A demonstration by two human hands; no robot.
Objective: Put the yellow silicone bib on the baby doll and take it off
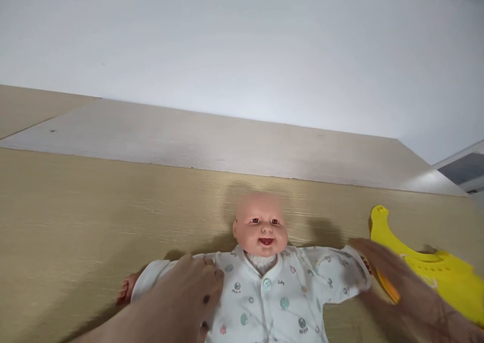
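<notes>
A bald baby doll point(261, 222) lies face up, its arms spread. It wears a white long-sleeved shirt point(270, 302) with small coloured prints and a button at the neck. My left hand point(189, 292) rests on the shirt at the shoulder on the left side of the view, fingers curled down into the cloth; the fingertips are hidden. Around the opposite sleeve's cuff is my right hand point(408, 287), smeared by motion, with thumb and fingers apart. Whether it touches the cuff, I cannot tell. The doll's lower body is out of view.
A yellow bib point(438, 267) with a row of holes lies at the right, partly behind my right hand. The doll lies on a wood-grain tabletop point(94, 207). Beyond it runs a paler board point(227, 141), then a white wall point(234, 45).
</notes>
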